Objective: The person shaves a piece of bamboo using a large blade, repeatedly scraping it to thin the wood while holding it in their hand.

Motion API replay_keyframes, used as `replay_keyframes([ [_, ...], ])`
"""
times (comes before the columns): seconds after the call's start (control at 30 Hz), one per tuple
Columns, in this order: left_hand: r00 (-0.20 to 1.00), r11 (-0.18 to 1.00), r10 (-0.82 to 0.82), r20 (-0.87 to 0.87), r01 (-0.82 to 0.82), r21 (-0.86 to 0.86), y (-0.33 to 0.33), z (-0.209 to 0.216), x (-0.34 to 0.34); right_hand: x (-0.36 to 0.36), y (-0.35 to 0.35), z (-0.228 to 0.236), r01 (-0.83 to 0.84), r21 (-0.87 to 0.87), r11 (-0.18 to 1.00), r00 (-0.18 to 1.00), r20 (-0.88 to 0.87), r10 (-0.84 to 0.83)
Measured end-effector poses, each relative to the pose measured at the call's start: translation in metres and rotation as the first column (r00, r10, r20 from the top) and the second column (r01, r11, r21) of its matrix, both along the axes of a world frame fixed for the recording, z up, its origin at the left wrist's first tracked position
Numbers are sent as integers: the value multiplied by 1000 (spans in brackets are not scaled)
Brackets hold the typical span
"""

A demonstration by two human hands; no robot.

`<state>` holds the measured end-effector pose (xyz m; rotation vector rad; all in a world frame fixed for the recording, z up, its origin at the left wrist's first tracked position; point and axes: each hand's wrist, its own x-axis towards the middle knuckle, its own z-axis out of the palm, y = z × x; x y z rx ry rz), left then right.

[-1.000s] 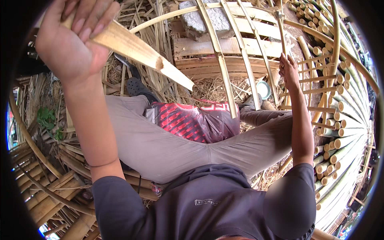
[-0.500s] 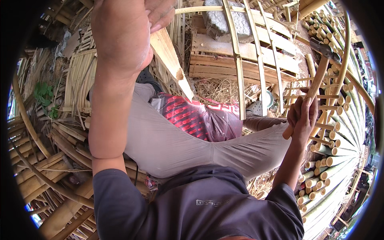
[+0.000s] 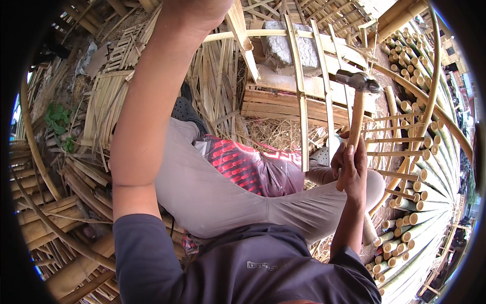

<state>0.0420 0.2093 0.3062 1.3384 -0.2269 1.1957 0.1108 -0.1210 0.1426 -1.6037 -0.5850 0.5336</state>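
My left hand (image 3: 200, 11) is raised at the top edge, partly out of the picture. From it a split bamboo piece (image 3: 240, 31) with a splintered, pointed end hangs above the wooden crate (image 3: 273, 107). My right hand (image 3: 350, 164) is wrapped round the wooden handle of a claw hammer (image 3: 357, 114), held upright with its metal head up. Just left of the hammer are bamboo slats (image 3: 302, 109) joined to a curved cross strip (image 3: 223, 36). A rough grey stone block (image 3: 283, 48) rests on the crate behind these slats.
Cut bamboo poles (image 3: 430, 218) are stacked along the right, with thin bamboo pegs (image 3: 395, 153) sticking out beside my right hand. Split bamboo (image 3: 109, 99) and a plant (image 3: 57, 119) lie left. A red-and-black patterned cloth (image 3: 248, 164) lies between my legs.
My left hand has moved up and away, carrying the bamboo piece with it. The right hand has swung the hammer leftward, nearer the slats.
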Motion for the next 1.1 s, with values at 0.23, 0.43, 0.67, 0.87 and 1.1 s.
replay_keyframes([
  [0.23, 995, 993, -71, -73, 77, 85, 26, 8, 38, 13, 27, 18, 8, -390, 921, 886, 430, 174],
  [0.43, 973, 968, -75, -217, 124, 220, 28, 16, 57, 25, 74, 65, 1, -292, 956, 650, 727, 222],
  [0.67, 932, 935, -227, -282, 290, 205, 48, 16, 69, 37, 107, 40, -15, -134, 991, 543, 831, 121],
  [0.87, 902, 902, -294, -317, 372, 220, 48, 17, 73, 33, 115, 49, 23, -273, 962, 648, 736, 194],
  [1.1, 908, 893, -271, -319, 361, 269, 36, 20, 75, 26, 108, 40, 70, -357, 932, 478, 832, 283],
])
